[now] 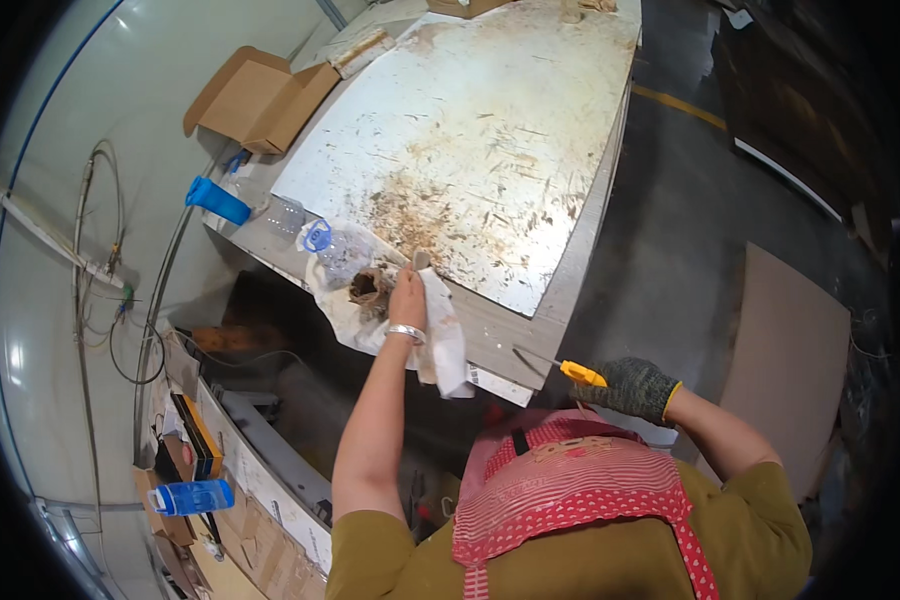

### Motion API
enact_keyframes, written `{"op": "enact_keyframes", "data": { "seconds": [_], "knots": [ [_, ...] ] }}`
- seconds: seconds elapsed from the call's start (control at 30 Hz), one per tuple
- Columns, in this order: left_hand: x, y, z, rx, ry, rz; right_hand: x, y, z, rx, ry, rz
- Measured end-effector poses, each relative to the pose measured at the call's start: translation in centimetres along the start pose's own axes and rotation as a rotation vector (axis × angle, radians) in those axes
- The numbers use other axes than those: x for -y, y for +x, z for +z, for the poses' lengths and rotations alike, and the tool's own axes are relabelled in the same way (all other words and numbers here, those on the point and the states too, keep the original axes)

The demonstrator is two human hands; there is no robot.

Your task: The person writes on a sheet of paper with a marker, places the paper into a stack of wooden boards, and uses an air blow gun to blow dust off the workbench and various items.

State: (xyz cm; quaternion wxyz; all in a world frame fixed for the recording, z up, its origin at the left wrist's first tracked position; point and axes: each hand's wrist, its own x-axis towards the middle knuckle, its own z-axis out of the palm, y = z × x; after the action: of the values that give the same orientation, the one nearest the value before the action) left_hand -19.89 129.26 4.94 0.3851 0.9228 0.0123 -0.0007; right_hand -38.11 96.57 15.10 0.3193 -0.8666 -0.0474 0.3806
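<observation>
Yellow-handled tool (582, 374), clenched in the gloved right hand (632, 388), hangs just off the near right corner of the white board (530, 90); a slip could gash the bare left hand (407, 300), apparently grasping white cloth (447, 335) at the board's near edge. A brown roll (366, 288) and blue-topped bottle (343, 255) obstruct that edge, debris (410, 210) littering the board.

"What does the bare left hand (407, 300) hold?"
"Can't tell: its back hides the palm."
"And the bright yellow tool handle (582, 374)?"
"Partly covered by the grey-green knit-gloved right hand (630, 388)."
"The brown cardboard box (467, 7)?"
"Cut off by the upper edge."
</observation>
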Motion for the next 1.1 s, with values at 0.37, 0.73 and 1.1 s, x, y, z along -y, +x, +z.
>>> {"op": "enact_keyframes", "data": {
  "seconds": [0.37, 0.73, 1.1],
  "knots": [
    [1.6, -0.3, 3.0, -0.188, 0.166, 0.336, 0.3, 0.9, -0.1, 0.062, 0.067, 0.145],
    [-0.4, -1.3, 4.0, -0.091, 0.223, 0.156, 3.2, 1.2, 2.1, 0.086, -0.176, -0.285],
    [-2.2, -2.3, 1.7, 0.009, 0.152, 0.142, 6.2, 4.0, 2.9, 0.136, -0.36, -0.291]
  ]
}}
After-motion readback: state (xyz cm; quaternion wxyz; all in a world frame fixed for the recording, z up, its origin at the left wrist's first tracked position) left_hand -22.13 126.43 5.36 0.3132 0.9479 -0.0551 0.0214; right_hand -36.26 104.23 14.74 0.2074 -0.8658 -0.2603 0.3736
